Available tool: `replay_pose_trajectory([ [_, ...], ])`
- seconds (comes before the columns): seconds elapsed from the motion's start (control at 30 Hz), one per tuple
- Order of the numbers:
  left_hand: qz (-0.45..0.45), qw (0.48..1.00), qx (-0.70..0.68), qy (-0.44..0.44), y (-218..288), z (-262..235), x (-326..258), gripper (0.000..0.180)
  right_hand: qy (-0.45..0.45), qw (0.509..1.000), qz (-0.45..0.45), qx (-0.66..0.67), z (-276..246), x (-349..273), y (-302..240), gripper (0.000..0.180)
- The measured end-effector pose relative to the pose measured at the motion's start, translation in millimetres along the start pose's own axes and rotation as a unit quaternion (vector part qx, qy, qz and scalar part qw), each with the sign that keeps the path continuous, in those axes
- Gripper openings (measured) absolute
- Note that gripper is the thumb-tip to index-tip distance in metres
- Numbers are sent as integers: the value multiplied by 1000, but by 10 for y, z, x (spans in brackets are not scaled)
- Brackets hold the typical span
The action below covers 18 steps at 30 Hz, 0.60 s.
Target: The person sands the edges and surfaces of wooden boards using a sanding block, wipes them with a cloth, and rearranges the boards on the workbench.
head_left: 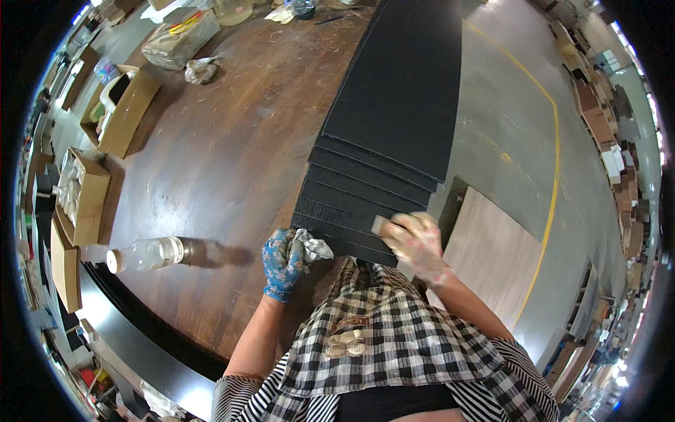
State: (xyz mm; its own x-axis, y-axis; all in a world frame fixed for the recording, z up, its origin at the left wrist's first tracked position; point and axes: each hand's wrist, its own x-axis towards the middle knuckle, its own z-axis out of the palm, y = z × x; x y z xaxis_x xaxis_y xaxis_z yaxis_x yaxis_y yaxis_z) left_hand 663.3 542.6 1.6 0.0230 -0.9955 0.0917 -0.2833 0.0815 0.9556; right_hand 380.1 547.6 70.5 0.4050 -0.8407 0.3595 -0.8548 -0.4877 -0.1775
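Observation:
Black panels lie in a stack on the right part of the brown table, their near ends fanned out like steps. My left hand, in a blue flowered glove, is closed round a crumpled whitish rag beside the near left corner of the stack. Over the near right end of the panels, my right hand in a pale, stained glove grips a small beige block. Motion blurs this hand a little, and its fingers hide most of the block.
On the brown table, a clear plastic bottle lies on its side at left. Open cardboard boxes line the left edge. A wrapped block sits far left. A wood-grain board is low at right, near a yellow floor line.

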Motion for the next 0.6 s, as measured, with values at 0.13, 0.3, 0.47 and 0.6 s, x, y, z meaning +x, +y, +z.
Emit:
replay_pose_trajectory([
  [0.13, -5, 1000, -8, 7, 41, 40, 11, 10, -42, 991, 103, -69, -342, -802, 430, 30],
  [0.3, 21, 1000, 14, 13, -5, -3, 9, 9, 52, 994, 83, -41, -288, -325, 283, 34],
  [0.47, 43, 999, 28, 3, 65, 46, 60, 11, 58, 997, 48, -6, 21, 303, 9, 30],
  [0.6, -6, 1000, 14, 10, -12, -6, -12, 11, 70, 996, 44, -28, -124, -145, 222, 28],
])
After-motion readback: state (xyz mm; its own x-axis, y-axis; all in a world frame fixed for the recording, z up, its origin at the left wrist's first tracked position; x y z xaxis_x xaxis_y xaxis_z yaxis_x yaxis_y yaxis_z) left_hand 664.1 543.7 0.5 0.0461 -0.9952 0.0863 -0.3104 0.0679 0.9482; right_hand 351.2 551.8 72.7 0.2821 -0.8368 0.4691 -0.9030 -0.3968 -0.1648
